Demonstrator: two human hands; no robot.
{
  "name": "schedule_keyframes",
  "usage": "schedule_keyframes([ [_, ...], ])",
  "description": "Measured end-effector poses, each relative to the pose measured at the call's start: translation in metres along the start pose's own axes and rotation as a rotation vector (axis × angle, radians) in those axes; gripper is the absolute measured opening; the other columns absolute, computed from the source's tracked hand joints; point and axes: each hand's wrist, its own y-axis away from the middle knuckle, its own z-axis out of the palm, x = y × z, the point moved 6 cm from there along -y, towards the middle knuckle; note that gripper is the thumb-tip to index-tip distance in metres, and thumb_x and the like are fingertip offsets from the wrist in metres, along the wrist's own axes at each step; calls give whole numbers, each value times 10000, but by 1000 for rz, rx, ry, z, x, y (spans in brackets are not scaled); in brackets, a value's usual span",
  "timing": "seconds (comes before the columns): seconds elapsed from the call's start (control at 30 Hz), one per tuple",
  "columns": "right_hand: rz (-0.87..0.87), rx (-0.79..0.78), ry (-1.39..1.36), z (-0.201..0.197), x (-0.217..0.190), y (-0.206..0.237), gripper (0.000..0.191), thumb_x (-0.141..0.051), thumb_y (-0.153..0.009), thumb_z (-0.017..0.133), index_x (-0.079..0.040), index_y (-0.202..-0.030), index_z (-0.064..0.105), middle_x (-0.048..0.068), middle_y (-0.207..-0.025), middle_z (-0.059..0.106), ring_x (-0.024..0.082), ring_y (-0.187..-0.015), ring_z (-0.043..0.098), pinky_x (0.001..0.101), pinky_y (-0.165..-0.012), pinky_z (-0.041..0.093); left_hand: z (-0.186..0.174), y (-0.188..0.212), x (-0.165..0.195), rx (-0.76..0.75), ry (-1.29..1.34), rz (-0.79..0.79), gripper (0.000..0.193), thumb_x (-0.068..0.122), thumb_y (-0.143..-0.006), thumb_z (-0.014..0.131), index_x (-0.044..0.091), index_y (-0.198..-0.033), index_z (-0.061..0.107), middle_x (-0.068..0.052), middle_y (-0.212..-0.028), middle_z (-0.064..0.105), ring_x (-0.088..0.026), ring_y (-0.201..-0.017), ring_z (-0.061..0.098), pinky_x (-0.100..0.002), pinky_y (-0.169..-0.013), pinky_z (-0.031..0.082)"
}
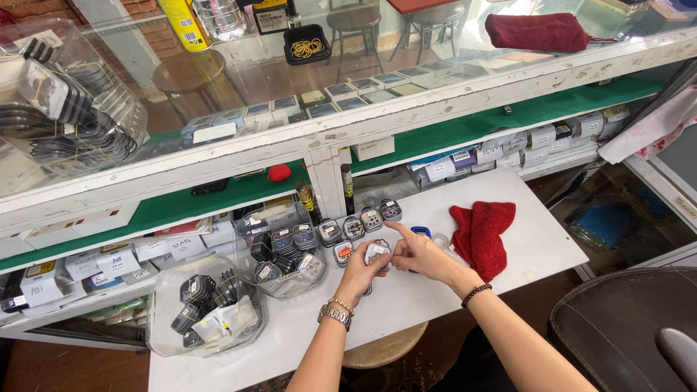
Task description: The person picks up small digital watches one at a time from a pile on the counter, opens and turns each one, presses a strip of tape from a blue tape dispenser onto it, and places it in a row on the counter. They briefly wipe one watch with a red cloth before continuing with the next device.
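Now both hands [396,260] pinch small clear case [377,252], lying flat.

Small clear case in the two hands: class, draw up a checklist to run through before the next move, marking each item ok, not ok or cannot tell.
1. Small clear case held by left hand: ok.
2. Right hand at the case, forefinger stretched out over it: ok.
3. Case shut or open: cannot tell.
4. Row of cases on the white tabletop lined up behind the hands: ok.
5. Red cloth lying apart from the hands: ok.
6. Clear tub of cases upright: ok.
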Motion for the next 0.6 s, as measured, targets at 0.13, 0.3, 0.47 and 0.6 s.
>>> schedule_keyframes([
  [0.13,-8,1,0,0,0,0,788,-51,-876,685,-116,-1557,295,58,-757,723,144,-692,684,294,-658,567,1,-1,-1,9,11,15,506,255,-860,781,59,-1295,612,-76,-1040,718,-139,-799,716,-267,-669,614],
  [0.3,-34,10,-10,0,0,1,796,-32,-873,676,-105,-1566,290,59,-765,728,146,-700,693,289,-700,578,0,-1,-3,42,9,-31,504,274,-881,774,47,-1298,606,-78,-1051,730,-135,-809,727,-258,-678,611],
  [0.47,-23,-2,-6,-1,-1,1,896,-8,-823,700,-117,-1584,239,64,-783,728,155,-720,690,300,-716,576,0,2,-1,42,-8,16,496,210,-863,796,39,-1289,606,-71,-1064,714,-135,-827,718,-265,-691,612],
  [0.6,-18,-12,23,1,3,2,906,-16,-833,706,-121,-1593,222,65,-796,721,159,-739,690,294,-734,572,-2,0,-7,55,4,16,453,187,-889,752,44,-1293,607,-74,-1056,720,-136,-825,720,-261,-690,614],
])
